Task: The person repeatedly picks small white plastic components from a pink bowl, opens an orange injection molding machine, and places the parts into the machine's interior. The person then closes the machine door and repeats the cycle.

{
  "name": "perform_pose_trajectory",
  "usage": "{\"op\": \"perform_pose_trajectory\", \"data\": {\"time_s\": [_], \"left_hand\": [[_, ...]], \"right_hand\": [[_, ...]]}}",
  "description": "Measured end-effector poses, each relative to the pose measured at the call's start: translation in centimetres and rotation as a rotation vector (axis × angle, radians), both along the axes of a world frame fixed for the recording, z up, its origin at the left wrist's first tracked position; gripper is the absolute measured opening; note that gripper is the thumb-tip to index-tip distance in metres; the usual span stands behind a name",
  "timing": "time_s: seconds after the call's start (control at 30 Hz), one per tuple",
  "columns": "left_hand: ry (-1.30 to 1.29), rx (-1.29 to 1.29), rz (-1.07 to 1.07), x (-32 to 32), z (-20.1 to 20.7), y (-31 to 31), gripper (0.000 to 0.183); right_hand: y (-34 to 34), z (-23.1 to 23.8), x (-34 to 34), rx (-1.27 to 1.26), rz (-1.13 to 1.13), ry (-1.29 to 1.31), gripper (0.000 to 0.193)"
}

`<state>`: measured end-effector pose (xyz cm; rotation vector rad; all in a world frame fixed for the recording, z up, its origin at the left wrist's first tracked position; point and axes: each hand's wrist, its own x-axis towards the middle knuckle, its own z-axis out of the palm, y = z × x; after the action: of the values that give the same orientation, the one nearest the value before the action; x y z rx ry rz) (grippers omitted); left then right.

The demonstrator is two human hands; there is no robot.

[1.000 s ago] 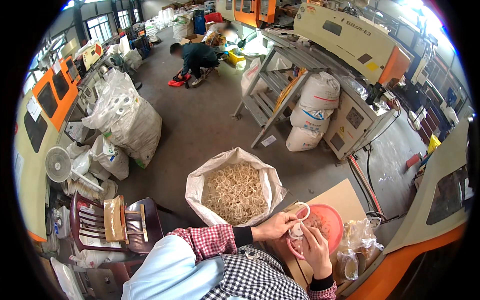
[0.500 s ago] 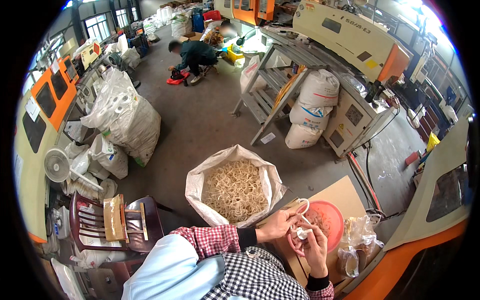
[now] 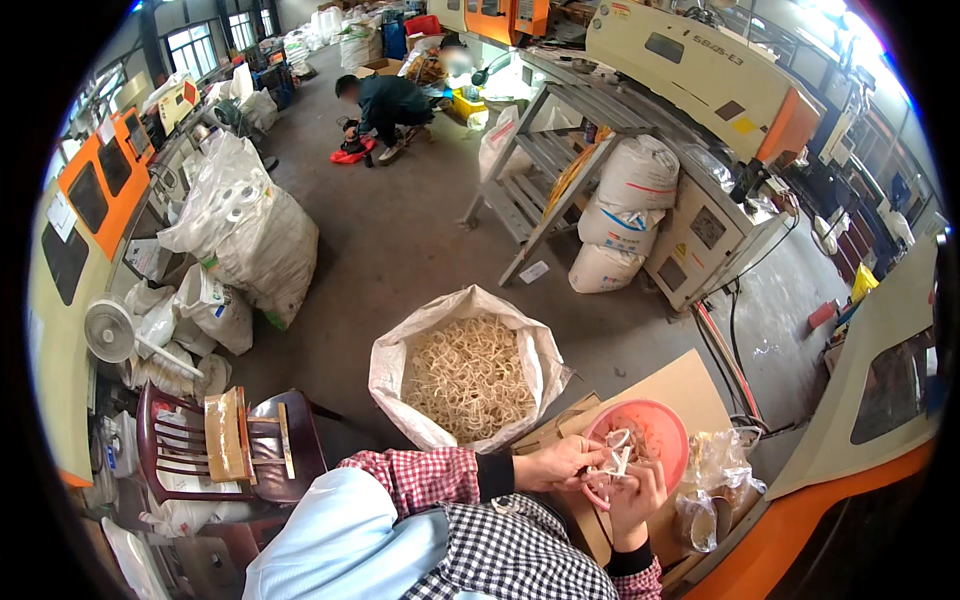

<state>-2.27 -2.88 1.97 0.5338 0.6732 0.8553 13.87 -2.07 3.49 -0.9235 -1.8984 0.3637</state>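
Pink plastic basin (image 3: 677, 432), the landmark for every place given, standing on a sheet of cardboard (image 3: 700, 395). At its near left part, the 2 bare hands are close together, fingertips of each closed on a small white piece (image 3: 619, 452). This piece lies between the left hand (image 3: 558, 466), just left of the basin, and the right hand (image 3: 638, 492), at the basin's near edge; its exact outline is blurred and partly covered by fingers. Contents of the basin are too small to identify. Both forearms wear red-and-white checked sleeves (image 3: 405, 482) with black cuffs (image 3: 495, 477). Left of the basin and slightly beyond it, a wide-mouthed white sack (image 3: 400, 400) holds a heap of pale, curled strips (image 3: 468, 375). Immediately right of the basin are clear plastic bags (image 3: 722, 462). Well to its left stand a dark red chair (image 3: 290, 470) and a round fan (image 3: 109, 329). Beyond the basin, 3 filled white sacks (image 3: 632, 190) are stacked beside a grey metal step stand (image 3: 528, 226). Farther beyond and to the left of the basin, a person in dark clothing (image 3: 392, 102) crouches over a red item (image 3: 352, 152).
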Motion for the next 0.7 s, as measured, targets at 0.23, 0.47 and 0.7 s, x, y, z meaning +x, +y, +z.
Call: {"op": "perform_pose_trajectory", "data": {"time_s": [0.23,0.47,0.7], "left_hand": [[0.737,0.668,0.514,0.0,0.4,0.2,0.015],[1.136,1.758,0.206,-4.0,1.9,-0.4,0.019],[1.08,0.609,0.464,-11.5,-4.9,-1.0,0.016]], "right_hand": [[-0.1,0.4,-1.9,-0.465,-0.019,0.326,0.027],[-0.3,0.5,-0.5,-0.949,0.138,0.127,0.035],[2.0,-2.2,4.9,-0.365,-0.477,-0.124,0.022]]}}
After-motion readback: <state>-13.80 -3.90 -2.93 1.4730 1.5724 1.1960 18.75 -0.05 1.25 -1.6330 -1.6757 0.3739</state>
